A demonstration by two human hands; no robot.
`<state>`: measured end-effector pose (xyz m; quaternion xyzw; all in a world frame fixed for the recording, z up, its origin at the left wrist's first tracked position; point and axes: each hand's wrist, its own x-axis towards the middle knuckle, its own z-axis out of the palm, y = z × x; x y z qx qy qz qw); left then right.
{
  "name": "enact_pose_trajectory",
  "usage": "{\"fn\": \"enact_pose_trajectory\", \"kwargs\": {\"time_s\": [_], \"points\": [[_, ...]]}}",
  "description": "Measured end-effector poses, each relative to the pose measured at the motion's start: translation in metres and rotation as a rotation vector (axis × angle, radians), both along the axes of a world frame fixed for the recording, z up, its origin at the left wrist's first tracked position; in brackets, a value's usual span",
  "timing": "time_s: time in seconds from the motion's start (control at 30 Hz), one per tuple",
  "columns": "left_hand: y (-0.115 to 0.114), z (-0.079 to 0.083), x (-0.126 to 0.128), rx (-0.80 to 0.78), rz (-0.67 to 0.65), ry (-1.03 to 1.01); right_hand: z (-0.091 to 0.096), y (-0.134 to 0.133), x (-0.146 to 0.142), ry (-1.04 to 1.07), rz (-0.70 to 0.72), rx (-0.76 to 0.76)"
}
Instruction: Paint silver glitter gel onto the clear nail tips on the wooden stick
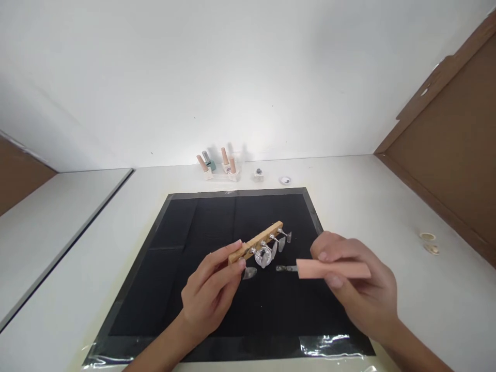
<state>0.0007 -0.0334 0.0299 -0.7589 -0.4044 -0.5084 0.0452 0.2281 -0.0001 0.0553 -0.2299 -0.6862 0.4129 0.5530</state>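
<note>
Between the thumb and fingers of my left hand (214, 283) is one end of a wooden nail-tip stand (259, 239), tilted up toward the right. Small metal stems along it carry several clear nail tips (281, 244). My right hand (358, 281) pinches the pink cap of a nail polish brush (332, 268); its bristle end points left, a short gap away from the tips. Behind the stems, a small round clear dish (263, 257) shows in part. Both hands are above the black mat (186, 294).
Several nail polish bottles (228, 168) with pink or grey caps stand in a clear holder at the back. Right of them are a small glass jar (258, 175) and a round lid (285, 180). Two small pale items (427, 236) lie at far right, near a brown panel (453, 124).
</note>
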Motion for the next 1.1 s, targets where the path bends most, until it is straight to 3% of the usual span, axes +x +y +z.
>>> {"fn": "enact_pose_trajectory", "kwargs": {"time_s": [0.17,0.3,0.37,0.53,0.63,0.9,1.1], "points": [[-0.002,0.002,0.003,-0.028,-0.083,0.009,0.004,-0.008,-0.008,-0.105,0.036,0.163],[0.001,-0.002,0.007,-0.176,-0.207,-0.144,0.006,-0.005,-0.009,-0.182,0.032,0.280],[0.003,-0.004,0.009,-0.365,-0.325,-0.298,0.006,-0.001,-0.005,-0.195,0.037,0.253],[0.005,-0.009,0.014,-1.065,-0.676,-0.791,0.004,0.013,0.009,-0.169,0.117,0.041],[0.004,-0.014,0.016,-1.299,-0.816,-0.969,0.002,0.017,0.011,-0.171,0.238,-0.097],[0.003,-0.024,0.017,-1.528,-0.828,-1.104,-0.008,0.020,0.004,-0.147,0.378,-0.128],[0.004,-0.024,0.017,-1.593,-0.832,-1.103,-0.013,0.024,0.005,-0.196,0.318,-0.130]]}}
